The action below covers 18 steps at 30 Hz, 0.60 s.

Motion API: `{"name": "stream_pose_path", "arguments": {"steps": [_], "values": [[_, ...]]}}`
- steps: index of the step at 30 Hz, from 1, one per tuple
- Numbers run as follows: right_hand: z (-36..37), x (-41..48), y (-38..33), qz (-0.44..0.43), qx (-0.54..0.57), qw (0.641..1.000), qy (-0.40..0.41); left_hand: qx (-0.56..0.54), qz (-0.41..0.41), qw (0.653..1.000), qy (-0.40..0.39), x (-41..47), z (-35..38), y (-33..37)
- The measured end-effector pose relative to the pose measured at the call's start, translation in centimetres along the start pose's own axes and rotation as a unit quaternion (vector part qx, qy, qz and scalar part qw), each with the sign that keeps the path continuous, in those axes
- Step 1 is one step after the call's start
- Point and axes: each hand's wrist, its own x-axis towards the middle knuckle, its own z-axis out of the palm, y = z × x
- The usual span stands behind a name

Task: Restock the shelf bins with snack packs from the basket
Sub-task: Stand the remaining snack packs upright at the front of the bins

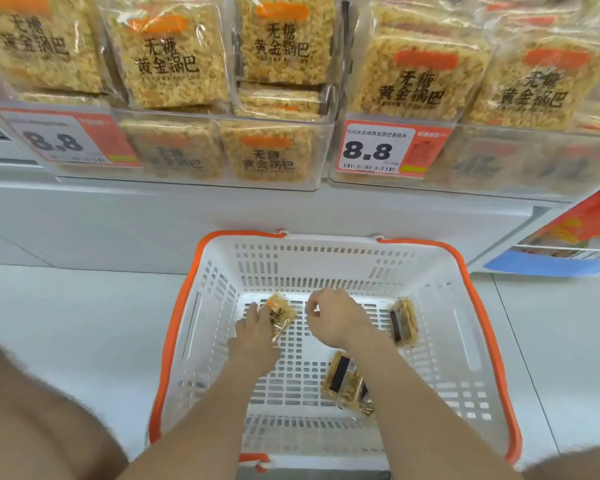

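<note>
Inside the white basket (pixel 326 268), the left hand (pixel 255 329) grips a snack pack (pixel 283 315); the right hand (pixel 331 322) curls alongside, its hold unclear.

Both forearms forward and down, left grip (pixel 257 327) pinched, right grip (pixel 329 320) curled.

white tiled floor (pixel 56 306), plain white shelf base (pixel 118 220), orange 8.8 price tags (pixel 378 150), orange-and-blue poster (pixel 575 237) off right, bright flat shop lighting
</note>
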Motion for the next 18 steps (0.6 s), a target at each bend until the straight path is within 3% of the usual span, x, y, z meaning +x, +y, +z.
{"name": "stream_pose_path", "arguments": {"steps": [4,10,14,18], "values": [[0.9,-0.1,1.1,0.004,-0.017,0.999,-0.037,0.044,0.042,0.998,0.016,1.4,1.8,0.0],[1.6,-0.1,2.3,0.022,-0.021,0.998,-0.062,0.070,-0.003,0.995,0.068,1.4,2.3,0.7],[1.4,-0.1,2.2,0.023,-0.014,0.998,-0.051,-0.056,0.010,0.996,0.075,1.0,1.6,0.0],[0.3,-0.4,1.8,0.024,0.048,0.999,-0.008,-0.162,0.031,0.986,0.026,-0.4,-0.3,0.1]]}}
